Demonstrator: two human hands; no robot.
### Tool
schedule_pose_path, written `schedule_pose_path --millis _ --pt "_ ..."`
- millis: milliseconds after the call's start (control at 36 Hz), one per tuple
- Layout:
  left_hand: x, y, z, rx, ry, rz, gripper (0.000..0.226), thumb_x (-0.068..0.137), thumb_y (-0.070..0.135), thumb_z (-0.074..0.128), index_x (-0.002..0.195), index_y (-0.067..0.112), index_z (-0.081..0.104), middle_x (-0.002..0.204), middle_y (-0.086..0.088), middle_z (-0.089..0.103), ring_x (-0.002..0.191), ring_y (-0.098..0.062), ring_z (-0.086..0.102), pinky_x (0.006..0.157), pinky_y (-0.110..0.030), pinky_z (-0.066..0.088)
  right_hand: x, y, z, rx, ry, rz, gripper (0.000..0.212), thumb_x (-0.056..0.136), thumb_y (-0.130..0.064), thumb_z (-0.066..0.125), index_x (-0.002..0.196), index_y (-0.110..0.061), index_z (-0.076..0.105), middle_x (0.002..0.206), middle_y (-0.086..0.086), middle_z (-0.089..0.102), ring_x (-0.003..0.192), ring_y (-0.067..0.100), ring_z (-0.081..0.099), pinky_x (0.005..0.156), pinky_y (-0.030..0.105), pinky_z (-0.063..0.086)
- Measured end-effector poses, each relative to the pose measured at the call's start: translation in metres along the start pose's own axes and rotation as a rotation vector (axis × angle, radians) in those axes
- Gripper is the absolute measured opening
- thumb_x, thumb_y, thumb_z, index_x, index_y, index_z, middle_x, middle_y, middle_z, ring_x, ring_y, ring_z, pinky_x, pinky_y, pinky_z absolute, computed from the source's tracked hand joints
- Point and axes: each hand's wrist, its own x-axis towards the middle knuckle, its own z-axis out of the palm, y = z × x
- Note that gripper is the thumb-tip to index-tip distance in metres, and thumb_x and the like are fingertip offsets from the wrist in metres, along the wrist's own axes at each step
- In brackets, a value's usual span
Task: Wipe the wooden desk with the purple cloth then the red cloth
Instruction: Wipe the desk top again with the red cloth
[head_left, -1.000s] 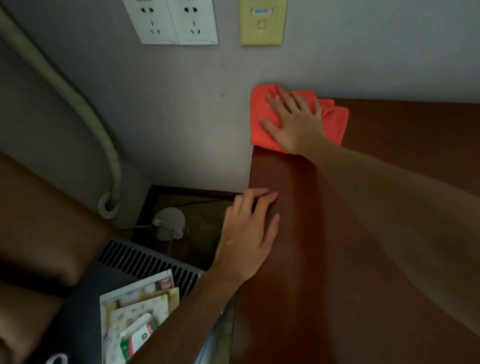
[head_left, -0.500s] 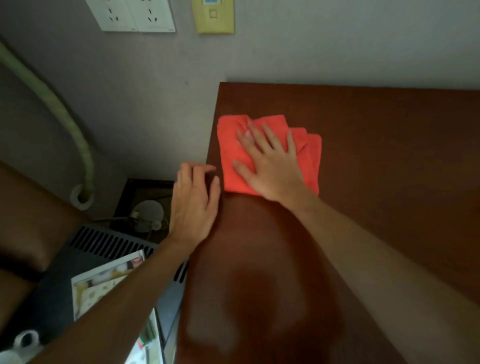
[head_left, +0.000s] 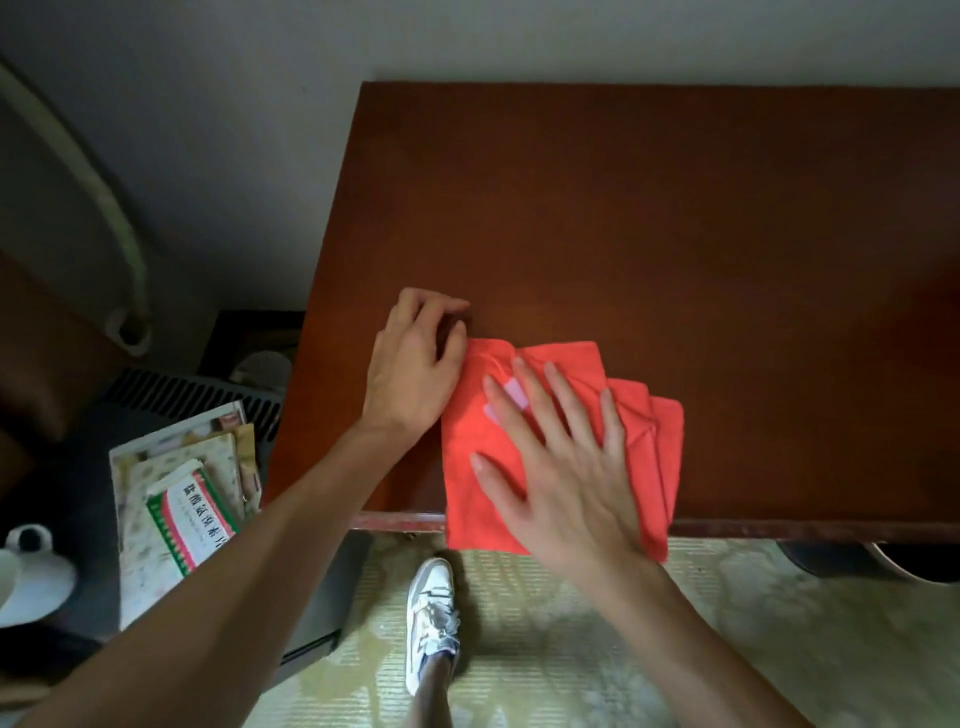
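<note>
The folded red cloth (head_left: 639, 447) lies on the wooden desk (head_left: 675, 223) at its near edge, its lower part hanging a little over that edge. My right hand (head_left: 561, 467) presses flat on the cloth with fingers spread. My left hand (head_left: 415, 364) rests on the desk just left of the cloth, fingers curled, thumb touching the cloth's upper left corner. No purple cloth is in view.
A grey wall runs behind the desk. Left of the desk stands a dark unit with a vent grille (head_left: 182, 395), a stack of papers and a box (head_left: 182, 499) on it. A white cup (head_left: 31, 571) sits far left. My shoe (head_left: 431, 608) is on the floor below.
My right hand has dragged the red cloth from the desk's far left corner down to the near edge. My left hand moved from the desk's left edge onto the top beside the cloth.
</note>
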Motion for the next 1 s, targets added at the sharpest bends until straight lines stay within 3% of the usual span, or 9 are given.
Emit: schedule_pose_path --millis 194,306,389,472,639,806,1000 --pt "0.021 0.0 -0.004 0.029 0.003 -0.045 0.04 0.095 0.038 0.044 0.128 0.024 0.061 0.123 -0.001 0.053 0.119 -0.021 0.054 0.102 -0.05 0.043 0.093 0.028 -0.003 0.003 0.058 -0.029 0.071 0.094 -0.068 0.027 0.158 -0.04 0.033 0.169 -0.006 0.027 0.156 0.021 0.023 0.123 0.058 0.015" --pt "0.057 -0.001 0.003 0.06 -0.019 -0.001 0.044 0.094 0.038 0.044 0.132 0.022 0.06 0.125 -0.002 0.052 0.118 -0.022 0.053 0.101 -0.047 0.043 0.191 0.054 -0.007 0.004 0.025 0.015 0.073 0.093 -0.071 0.021 0.161 -0.042 0.025 0.171 -0.007 0.02 0.157 0.019 0.015 0.123 0.057 0.008" --pt "0.092 -0.003 0.015 0.063 -0.05 0.03 0.046 0.097 0.042 0.043 0.138 0.025 0.056 0.132 0.001 0.049 0.124 -0.017 0.049 0.104 -0.035 0.035 0.255 0.072 -0.008 0.013 0.043 0.058 0.068 0.1 -0.067 0.031 0.162 -0.042 0.02 0.172 -0.007 0.015 0.158 0.02 0.01 0.124 0.058 0.004" --pt "0.12 -0.005 0.027 0.053 -0.071 0.009 0.05 0.101 0.038 0.048 0.15 0.029 0.04 0.139 0.005 0.042 0.13 -0.01 0.041 0.099 -0.022 0.021 0.313 0.089 -0.01 0.017 0.077 0.073 0.067 0.1 -0.066 0.034 0.161 -0.041 0.022 0.172 -0.006 0.017 0.157 0.021 0.013 0.124 0.058 0.006" --pt "0.12 -0.005 0.041 0.398 -0.109 0.117 0.057 0.097 0.053 0.039 0.15 0.032 0.039 0.153 0.001 0.036 0.139 -0.017 0.033 0.109 -0.035 0.023 0.418 0.125 -0.017 0.013 0.109 0.097 0.067 0.099 -0.068 0.037 0.16 -0.041 0.027 0.17 -0.004 0.021 0.156 0.022 0.019 0.123 0.058 0.011" --pt "0.121 -0.007 0.044 0.505 -0.134 0.13 0.056 0.099 0.055 0.034 0.15 0.032 0.038 0.155 -0.001 0.035 0.142 -0.017 0.032 0.108 -0.036 0.022 0.447 0.138 -0.021 -0.013 0.106 0.079 0.068 0.1 -0.069 0.033 0.161 -0.039 0.026 0.17 -0.003 0.022 0.155 0.023 0.019 0.124 0.057 0.011" --pt "0.121 -0.005 0.042 0.526 -0.143 0.126 0.054 0.099 0.055 0.033 0.148 0.032 0.04 0.155 -0.002 0.037 0.141 -0.018 0.034 0.105 -0.036 0.023 0.408 0.135 -0.021 -0.002 0.092 0.068 0.067 0.101 -0.064 0.037 0.161 -0.038 0.025 0.172 -0.005 0.015 0.158 0.02 0.014 0.125 0.057 0.005"
